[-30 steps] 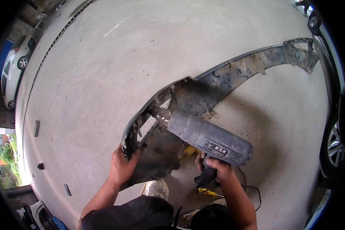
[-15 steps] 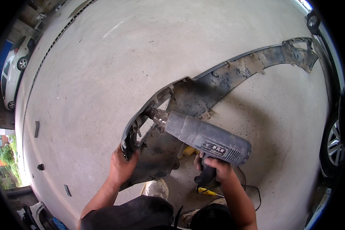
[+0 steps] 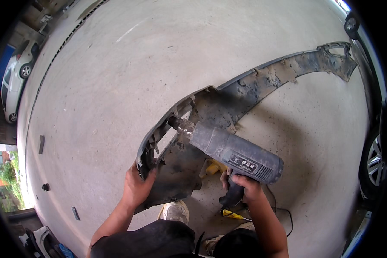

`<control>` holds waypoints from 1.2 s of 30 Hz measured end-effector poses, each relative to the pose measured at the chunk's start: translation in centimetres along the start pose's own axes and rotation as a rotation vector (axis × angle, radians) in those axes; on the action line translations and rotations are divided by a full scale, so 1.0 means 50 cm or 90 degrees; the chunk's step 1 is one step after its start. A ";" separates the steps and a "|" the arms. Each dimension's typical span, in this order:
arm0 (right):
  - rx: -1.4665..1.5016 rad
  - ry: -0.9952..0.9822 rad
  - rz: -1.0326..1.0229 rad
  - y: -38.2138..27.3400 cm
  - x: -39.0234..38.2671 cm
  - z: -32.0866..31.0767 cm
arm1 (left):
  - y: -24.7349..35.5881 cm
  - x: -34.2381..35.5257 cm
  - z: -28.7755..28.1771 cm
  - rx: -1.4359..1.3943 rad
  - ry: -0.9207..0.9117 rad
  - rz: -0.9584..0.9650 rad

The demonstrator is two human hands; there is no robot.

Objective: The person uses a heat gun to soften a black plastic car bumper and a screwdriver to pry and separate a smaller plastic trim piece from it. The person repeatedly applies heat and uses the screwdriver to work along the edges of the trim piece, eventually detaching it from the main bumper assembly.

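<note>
The left hand grips the near left end of a dark bumper stretching over the floor toward its far right edge, and the right hand clasps a grey heat gun, its nozzle close to the bumper.

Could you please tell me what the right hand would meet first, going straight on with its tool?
Likely the bumper, which the heat gun in the right hand points at, though depth is unclear.

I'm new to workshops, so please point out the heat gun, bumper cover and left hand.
Heat gun (image 3: 231,148): head view, on its grey body.
Bumper cover (image 3: 245,95): head view, on its dirty inner face.
Left hand (image 3: 137,185): head view, on its back.
</note>
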State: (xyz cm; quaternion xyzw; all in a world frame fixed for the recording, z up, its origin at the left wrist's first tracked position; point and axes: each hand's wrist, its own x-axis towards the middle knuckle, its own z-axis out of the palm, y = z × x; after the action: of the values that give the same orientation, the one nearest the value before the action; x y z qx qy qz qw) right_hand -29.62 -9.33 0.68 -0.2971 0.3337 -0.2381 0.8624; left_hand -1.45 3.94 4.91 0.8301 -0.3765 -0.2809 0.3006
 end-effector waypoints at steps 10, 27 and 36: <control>-0.021 -0.060 0.028 -0.006 -0.016 -0.002 | 0.013 0.000 -0.004 0.025 -0.009 -0.024; -0.013 0.041 0.003 -0.004 0.010 0.000 | -0.004 0.000 -0.001 0.031 -0.004 -0.024; -0.009 -0.044 0.020 -0.005 -0.005 -0.002 | 0.000 0.001 -0.001 0.027 -0.004 -0.017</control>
State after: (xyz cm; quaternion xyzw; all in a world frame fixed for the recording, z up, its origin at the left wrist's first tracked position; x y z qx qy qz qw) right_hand -29.93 -9.39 0.89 -0.3060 0.3102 -0.2121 0.8747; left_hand -1.40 3.89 4.92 0.8403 -0.3724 -0.2796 0.2776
